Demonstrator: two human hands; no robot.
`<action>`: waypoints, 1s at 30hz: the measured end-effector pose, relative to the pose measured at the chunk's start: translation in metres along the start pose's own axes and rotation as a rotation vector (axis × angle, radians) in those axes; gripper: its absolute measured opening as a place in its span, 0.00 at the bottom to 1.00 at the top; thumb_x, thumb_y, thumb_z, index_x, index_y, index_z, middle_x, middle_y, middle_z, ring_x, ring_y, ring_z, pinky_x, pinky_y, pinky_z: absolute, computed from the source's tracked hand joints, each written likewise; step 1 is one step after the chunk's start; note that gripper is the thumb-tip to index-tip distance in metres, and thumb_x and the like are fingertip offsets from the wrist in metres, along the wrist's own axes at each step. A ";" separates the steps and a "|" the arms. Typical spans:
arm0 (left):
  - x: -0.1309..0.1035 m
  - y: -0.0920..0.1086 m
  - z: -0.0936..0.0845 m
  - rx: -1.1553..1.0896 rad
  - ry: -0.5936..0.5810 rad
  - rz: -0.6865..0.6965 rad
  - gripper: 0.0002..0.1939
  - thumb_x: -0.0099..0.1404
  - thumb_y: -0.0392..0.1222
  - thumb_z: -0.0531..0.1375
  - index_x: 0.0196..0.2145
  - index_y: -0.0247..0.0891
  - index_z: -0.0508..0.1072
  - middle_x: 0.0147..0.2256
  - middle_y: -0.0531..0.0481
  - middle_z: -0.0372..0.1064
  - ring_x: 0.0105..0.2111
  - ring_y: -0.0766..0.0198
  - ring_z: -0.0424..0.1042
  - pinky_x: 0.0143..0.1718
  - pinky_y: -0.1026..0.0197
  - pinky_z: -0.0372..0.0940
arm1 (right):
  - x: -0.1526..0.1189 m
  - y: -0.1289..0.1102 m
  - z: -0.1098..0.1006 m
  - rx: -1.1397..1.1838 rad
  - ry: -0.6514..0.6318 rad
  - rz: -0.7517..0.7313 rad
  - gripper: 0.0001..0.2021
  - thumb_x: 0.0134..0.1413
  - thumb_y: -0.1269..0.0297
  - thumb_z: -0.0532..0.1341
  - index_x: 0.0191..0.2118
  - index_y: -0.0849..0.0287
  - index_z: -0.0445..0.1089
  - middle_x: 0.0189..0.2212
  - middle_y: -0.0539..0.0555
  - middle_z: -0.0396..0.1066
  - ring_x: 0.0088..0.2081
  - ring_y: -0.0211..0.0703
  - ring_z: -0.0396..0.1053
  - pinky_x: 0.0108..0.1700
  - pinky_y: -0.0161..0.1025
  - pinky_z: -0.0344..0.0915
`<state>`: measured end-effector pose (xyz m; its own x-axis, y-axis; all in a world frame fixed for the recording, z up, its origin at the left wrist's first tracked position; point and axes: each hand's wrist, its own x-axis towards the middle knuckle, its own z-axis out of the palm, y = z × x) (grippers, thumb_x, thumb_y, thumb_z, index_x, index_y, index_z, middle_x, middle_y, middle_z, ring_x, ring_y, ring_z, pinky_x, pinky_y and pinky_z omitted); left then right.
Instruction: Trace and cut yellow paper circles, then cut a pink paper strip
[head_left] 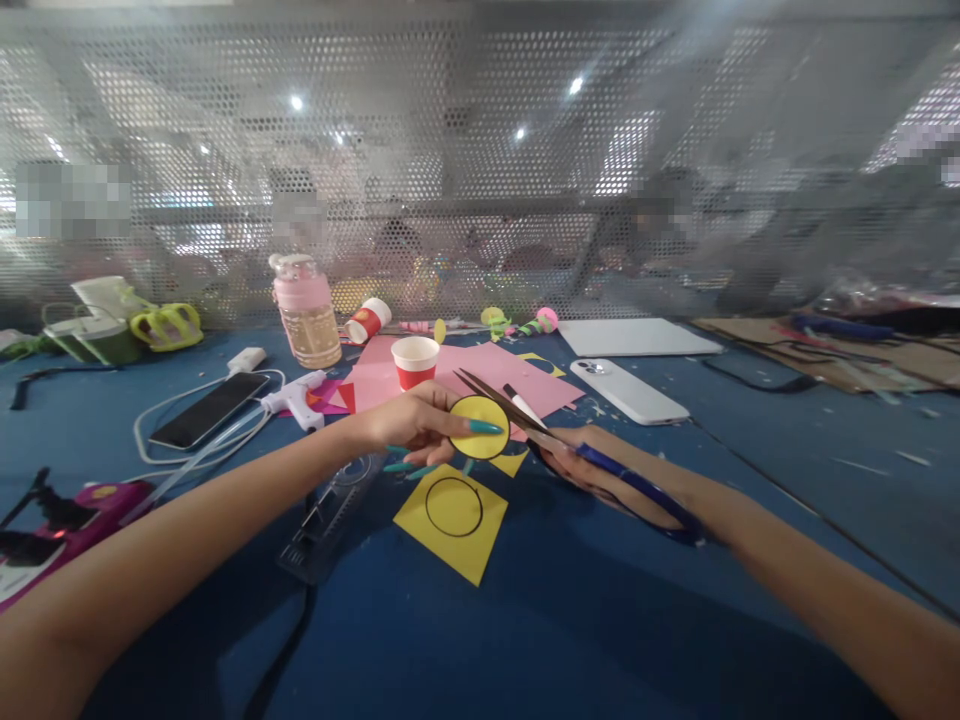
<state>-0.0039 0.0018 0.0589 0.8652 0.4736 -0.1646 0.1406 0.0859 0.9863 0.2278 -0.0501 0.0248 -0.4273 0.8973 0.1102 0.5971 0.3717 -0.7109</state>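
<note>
Watching from afar through the head view, I had the blue table (pixel 420 650) spread out beneath both arms. Pink paper (pixel 371 378) lay on it, past the hands, with a paper cup on top. The scissors (pixel 555 437) slanted up and inward from the right hand (pixel 577 460), whose fingers were closed around the handles; the blades looked slightly parted. My left hand (pixel 412 425) pinched the yellow disc between thumb and fingers. Just below, flat on the table, lay the yellow square (pixel 454 525) with a circle drawn on it. The paper cup (pixel 415 368) stood upright behind the left hand. Smaller, the yellow disc (pixel 477 407) was held up beside the blades, its dark outline along the rim; whether they touched it, I could not tell. Smallest, a yellow scrap (pixel 511 462) lay near its lower right. For a smooth edge, I judged it best to steady the scissors, feed the disc round slowly with the left fingers, take short snips along the line, and keep fingertips clear of the blades.
</note>
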 end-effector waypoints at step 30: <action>0.020 -0.045 0.005 -0.204 0.474 0.090 0.13 0.53 0.40 0.65 0.34 0.29 0.69 0.27 0.42 0.76 0.19 0.67 0.74 0.19 0.70 0.66 | 0.010 0.001 0.003 -0.305 0.409 0.130 0.24 0.48 0.39 0.46 0.18 0.55 0.57 0.15 0.55 0.66 0.20 0.44 0.65 0.22 0.36 0.54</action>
<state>0.0096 0.0034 0.0112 0.5501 0.8276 -0.1113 -0.0614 0.1730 0.9830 0.2220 -0.0412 0.0237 -0.0729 0.9375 0.3402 0.8238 0.2488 -0.5093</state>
